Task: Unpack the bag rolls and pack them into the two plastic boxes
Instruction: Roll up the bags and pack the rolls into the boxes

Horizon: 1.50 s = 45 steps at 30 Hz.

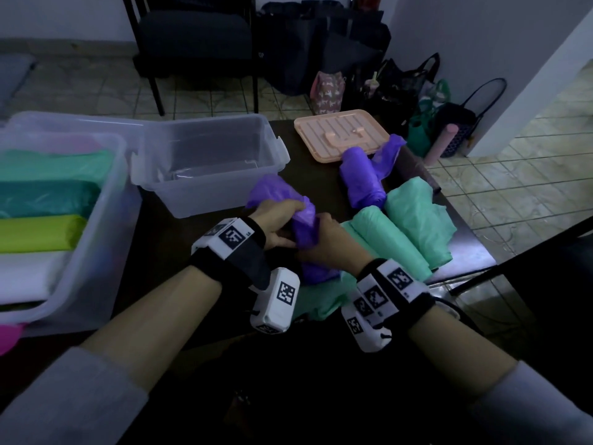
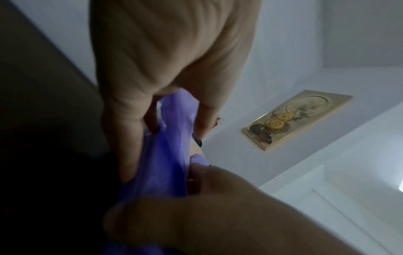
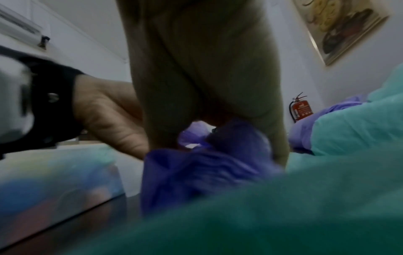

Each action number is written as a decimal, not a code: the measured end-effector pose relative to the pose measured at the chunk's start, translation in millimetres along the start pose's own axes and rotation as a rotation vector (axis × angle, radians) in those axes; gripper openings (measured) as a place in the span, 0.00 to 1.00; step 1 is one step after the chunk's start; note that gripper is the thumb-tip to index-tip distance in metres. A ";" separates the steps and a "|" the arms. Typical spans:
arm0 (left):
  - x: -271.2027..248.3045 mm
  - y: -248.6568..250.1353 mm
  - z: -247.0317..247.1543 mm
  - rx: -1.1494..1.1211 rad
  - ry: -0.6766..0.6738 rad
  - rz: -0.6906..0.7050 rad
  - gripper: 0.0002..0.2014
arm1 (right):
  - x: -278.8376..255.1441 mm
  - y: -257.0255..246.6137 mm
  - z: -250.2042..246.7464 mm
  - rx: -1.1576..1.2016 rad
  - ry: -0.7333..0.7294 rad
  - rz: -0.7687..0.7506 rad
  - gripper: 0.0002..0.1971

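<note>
A purple bag roll (image 1: 305, 229) lies on the dark table in front of me, and both hands hold it. My left hand (image 1: 279, 220) grips its far end, fingers curled round the purple plastic (image 2: 170, 138). My right hand (image 1: 324, 239) grips the near part of the same purple roll (image 3: 207, 163). A second purple roll (image 1: 362, 178) lies behind, beside two mint green rolls (image 1: 407, 232). The clear box (image 1: 208, 165) at the table's back holds no rolls. The larger clear box (image 1: 96, 239) on the left holds green, teal and lime rolls.
A peach lid (image 1: 340, 133) lies at the back of the table (image 1: 167, 252). Loose mint plastic (image 1: 321, 300) lies under my right wrist. A black chair (image 1: 192, 43) and several bags (image 1: 401, 88) stand on the tiled floor beyond. The table's right edge is close to the green rolls.
</note>
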<state>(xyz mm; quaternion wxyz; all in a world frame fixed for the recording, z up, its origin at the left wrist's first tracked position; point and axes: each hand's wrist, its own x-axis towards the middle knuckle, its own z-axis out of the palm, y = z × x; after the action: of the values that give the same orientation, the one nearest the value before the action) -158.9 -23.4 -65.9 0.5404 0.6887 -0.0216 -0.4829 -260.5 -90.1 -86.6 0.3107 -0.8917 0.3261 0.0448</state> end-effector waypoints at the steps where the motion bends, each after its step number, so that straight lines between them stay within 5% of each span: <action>1: 0.3 1.8 -1.8 0.075 0.003 0.016 0.26 | 4.2 -0.4 -4.4 -0.031 -0.035 -0.009 0.39; 5: 4.3 15.3 -18.6 0.687 0.128 0.202 0.39 | 13.5 -3.7 -24.0 -0.190 -0.189 -0.119 0.38; 8: 3.3 26.0 -25.7 0.858 0.071 0.212 0.34 | 22.3 3.0 -29.8 -0.182 -0.308 -0.191 0.42; 11: 6.5 28.2 -31.0 0.825 0.084 0.296 0.21 | 20.0 4.4 -37.2 -0.189 -0.115 -0.198 0.41; 14: 10.4 29.7 -34.7 0.774 0.196 0.363 0.16 | -1.1 -6.7 -39.8 -0.015 0.292 -0.328 0.15; 17: 17.6 31.0 -32.2 0.682 0.175 0.327 0.14 | -14.3 -21.2 -26.7 -0.097 0.172 -0.410 0.07; 20: 17.0 30.1 -26.9 0.674 0.049 0.226 0.18 | -7.2 -21.1 -3.0 -0.377 0.008 -0.291 0.22; 25: 23.5 20.2 -26.9 0.925 0.040 0.182 0.24 | 0.1 -22.8 1.7 -0.445 -0.062 -0.148 0.36; 33: 37.1 15.1 -8.9 0.910 0.113 0.137 0.20 | -13.9 -25.2 12.8 -0.481 -0.096 -0.231 0.34; 37: 44.0 13.6 -1.3 0.759 0.140 0.112 0.32 | -16.9 -20.2 15.9 -0.519 -0.075 -0.272 0.27; 45: 33.6 50.0 10.9 0.297 -0.035 0.068 0.30 | -23.7 -14.8 -12.1 -0.540 0.007 -0.314 0.24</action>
<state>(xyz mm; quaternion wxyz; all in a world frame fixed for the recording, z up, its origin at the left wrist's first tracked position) -123.9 -70.6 -48.7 0.4481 0.7514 -0.1255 -0.4679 -271.5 -75.2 -62.3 0.0648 -0.9816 0.1619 0.0780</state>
